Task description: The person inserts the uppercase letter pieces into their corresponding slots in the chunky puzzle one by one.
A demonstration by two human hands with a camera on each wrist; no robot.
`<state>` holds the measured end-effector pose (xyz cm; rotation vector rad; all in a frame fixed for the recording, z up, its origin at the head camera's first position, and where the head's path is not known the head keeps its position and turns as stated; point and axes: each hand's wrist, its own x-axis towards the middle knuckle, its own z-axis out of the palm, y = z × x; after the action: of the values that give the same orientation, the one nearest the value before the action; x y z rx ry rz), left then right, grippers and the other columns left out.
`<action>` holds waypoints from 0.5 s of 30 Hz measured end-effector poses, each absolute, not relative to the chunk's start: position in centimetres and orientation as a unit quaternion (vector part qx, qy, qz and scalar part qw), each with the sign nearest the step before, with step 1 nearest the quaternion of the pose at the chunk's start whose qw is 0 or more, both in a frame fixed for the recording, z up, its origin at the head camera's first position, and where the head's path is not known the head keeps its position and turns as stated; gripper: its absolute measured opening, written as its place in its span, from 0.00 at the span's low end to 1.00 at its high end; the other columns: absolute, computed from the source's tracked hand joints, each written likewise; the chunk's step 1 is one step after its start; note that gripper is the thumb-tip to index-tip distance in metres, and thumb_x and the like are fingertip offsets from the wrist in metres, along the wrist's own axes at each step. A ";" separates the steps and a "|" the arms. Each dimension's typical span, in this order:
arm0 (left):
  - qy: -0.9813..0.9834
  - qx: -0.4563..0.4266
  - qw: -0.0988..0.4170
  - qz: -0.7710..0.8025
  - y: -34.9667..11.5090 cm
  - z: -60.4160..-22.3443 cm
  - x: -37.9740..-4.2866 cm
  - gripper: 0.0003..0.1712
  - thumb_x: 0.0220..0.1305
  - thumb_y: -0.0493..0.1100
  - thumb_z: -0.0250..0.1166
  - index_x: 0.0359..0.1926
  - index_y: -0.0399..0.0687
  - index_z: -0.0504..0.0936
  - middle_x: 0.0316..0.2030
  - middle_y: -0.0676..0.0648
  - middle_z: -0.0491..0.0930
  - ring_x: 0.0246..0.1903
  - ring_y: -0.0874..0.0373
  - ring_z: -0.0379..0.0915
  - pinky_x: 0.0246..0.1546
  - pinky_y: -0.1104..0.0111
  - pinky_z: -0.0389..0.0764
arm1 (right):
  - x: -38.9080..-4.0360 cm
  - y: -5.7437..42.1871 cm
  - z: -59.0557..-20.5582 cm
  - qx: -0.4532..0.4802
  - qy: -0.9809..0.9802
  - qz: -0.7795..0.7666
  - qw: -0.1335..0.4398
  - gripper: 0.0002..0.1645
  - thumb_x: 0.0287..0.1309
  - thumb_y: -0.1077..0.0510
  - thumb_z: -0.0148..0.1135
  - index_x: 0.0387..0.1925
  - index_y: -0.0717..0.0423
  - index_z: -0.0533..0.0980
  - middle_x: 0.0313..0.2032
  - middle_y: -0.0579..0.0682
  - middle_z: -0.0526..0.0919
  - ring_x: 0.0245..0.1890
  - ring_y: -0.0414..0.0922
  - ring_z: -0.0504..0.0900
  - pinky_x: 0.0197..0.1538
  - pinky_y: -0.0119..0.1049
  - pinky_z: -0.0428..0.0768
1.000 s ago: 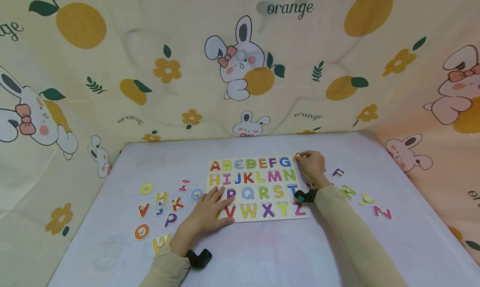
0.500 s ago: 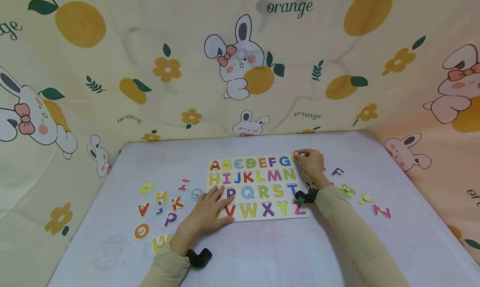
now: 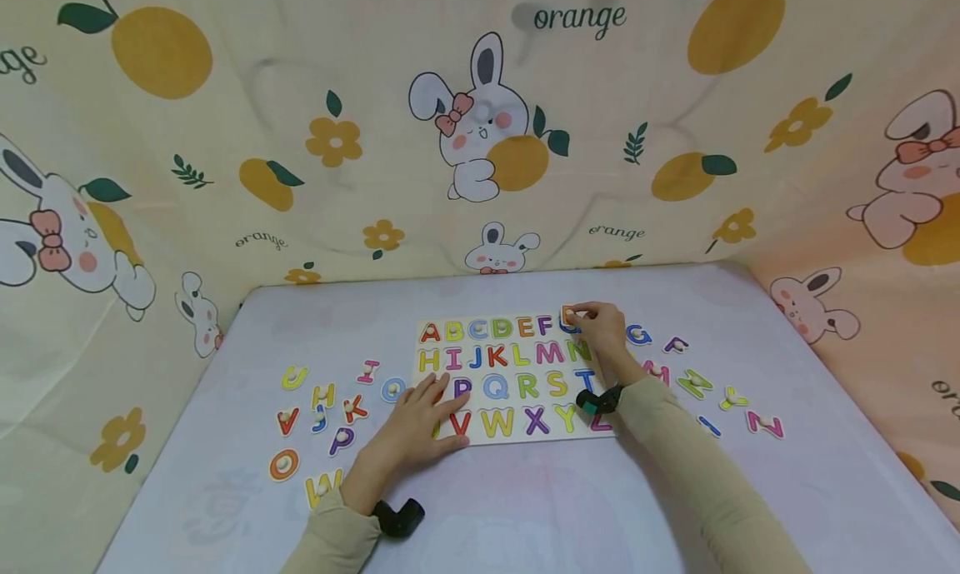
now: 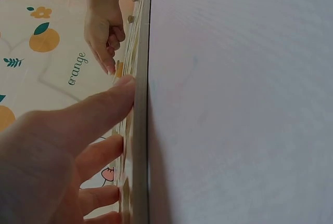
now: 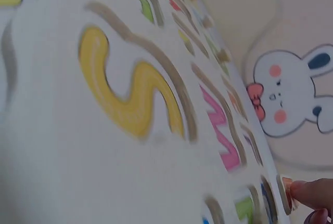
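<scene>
A white alphabet puzzle board (image 3: 543,372) lies on the table with several rows of coloured letters. My left hand (image 3: 416,420) rests over its lower left part, fingers spread, hiding some letters. In the left wrist view the thumb (image 4: 99,110) and fingertips meet the board's edge. My right hand (image 3: 609,334) pinches an orange letter piece (image 3: 567,314) above the blue G at the top right; the fingers partly cover the piece, which looks like an E. In the right wrist view that piece (image 5: 287,195) is tilted up at the fingertips. Knobs show on A, B, C and D.
Loose knobbed letters lie left of the board, among them an orange O (image 3: 283,464), a red V (image 3: 287,421) and a yellow W (image 3: 322,487). On the right are a blue G (image 3: 638,335), a green N (image 3: 695,383) and a pink N (image 3: 764,424). A printed cloth (image 3: 480,141) hangs behind.
My right hand has carried the orange letter piece leftward from just off the board's top right corner to over the G, uncovering loose letters at right. My left hand stays put.
</scene>
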<state>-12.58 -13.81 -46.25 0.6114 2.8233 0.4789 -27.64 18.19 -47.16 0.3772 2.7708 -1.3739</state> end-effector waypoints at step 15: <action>0.958 0.211 0.101 0.169 -13.8 -46.4 -12.6 0.38 0.59 0.64 0.63 0.69 0.62 0.67 0.74 0.41 0.55 0.75 0.40 0.46 0.70 0.39 0.54 | -27.0 14.3 -48.0 0.066 0.875 -0.480 0.015 0.17 0.60 0.52 0.65 0.46 0.57 0.83 0.28 0.49 0.76 0.28 0.42 0.69 0.26 0.29 0.65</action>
<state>-12.61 -13.80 -46.41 0.6220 2.8288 0.4999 -27.04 14.29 -47.97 0.2043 2.7214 -1.4929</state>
